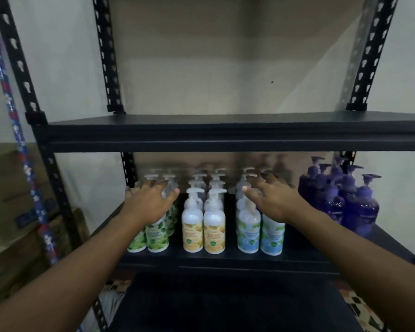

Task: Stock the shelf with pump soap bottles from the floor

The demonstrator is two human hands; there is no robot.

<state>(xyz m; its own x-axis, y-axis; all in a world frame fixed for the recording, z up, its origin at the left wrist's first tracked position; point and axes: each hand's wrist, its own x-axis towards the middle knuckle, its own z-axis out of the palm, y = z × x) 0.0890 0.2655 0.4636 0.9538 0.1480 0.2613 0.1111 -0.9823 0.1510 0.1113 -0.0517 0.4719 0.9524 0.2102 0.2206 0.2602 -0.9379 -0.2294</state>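
Note:
White pump soap bottles stand in rows on the black middle shelf (249, 258). The green-label bottles (156, 238) are at the left, the yellow-label bottles (203, 226) in the middle and the blue-label bottles (260, 233) to the right. My left hand (151, 204) is curled over the pump top of a front green-label bottle, thumb and fingers around its neck. My right hand (273, 202) lies over the pump heads of the blue-label bottles with its fingers spread and holds nothing. The back rows are blurred.
Several purple pump bottles (359, 207) crowd the shelf's right end. The upper shelf (225, 133) is bare, and a lower board (225, 307) juts out below. Cardboard boxes (10, 188) and a patterned blue pole (17, 130) stand left of the rack's slotted posts (374, 44).

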